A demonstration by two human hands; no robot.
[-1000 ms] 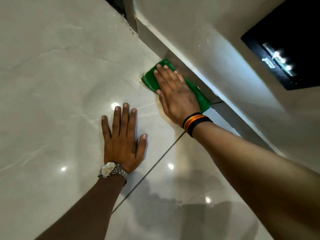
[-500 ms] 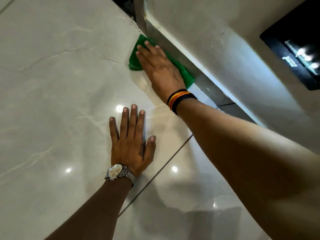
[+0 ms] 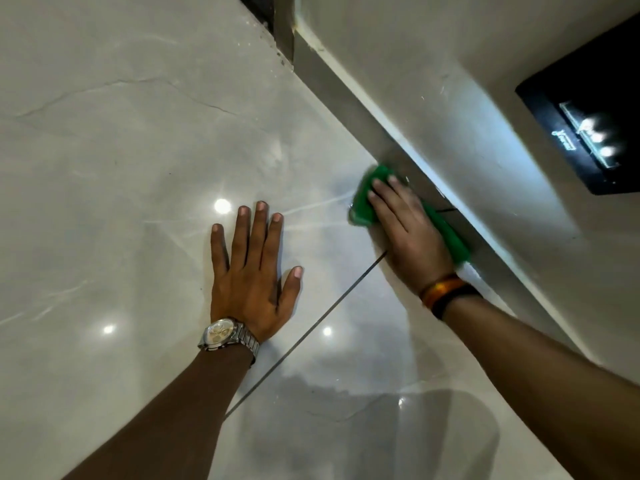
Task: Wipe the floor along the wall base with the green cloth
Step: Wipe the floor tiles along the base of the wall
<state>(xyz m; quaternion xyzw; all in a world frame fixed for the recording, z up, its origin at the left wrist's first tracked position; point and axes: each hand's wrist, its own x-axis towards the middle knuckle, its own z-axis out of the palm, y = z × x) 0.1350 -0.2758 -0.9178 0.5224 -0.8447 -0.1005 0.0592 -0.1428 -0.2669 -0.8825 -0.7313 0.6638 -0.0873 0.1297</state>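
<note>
The green cloth (image 3: 363, 206) lies flat on the glossy pale floor tile (image 3: 138, 168), right against the grey skirting (image 3: 346, 98) at the wall base. My right hand (image 3: 408, 233) presses palm-down on the cloth, fingers together and pointing up-left; green shows past the fingertips and along the wall side of the hand. My left hand (image 3: 252, 271), with a metal watch at the wrist, rests flat on the tile with fingers spread, about a hand's width left of the cloth, holding nothing.
The white wall (image 3: 450, 81) runs diagonally from top centre to lower right. A black glossy panel (image 3: 588, 133) is set in it at upper right. A dark grout line (image 3: 311, 327) crosses the floor between my arms. A dark gap (image 3: 256, 8) opens at the wall's far end.
My right hand has dragged the cloth back along the skirting toward me, after pushing it out toward the wall's far end. My left hand stays planted.
</note>
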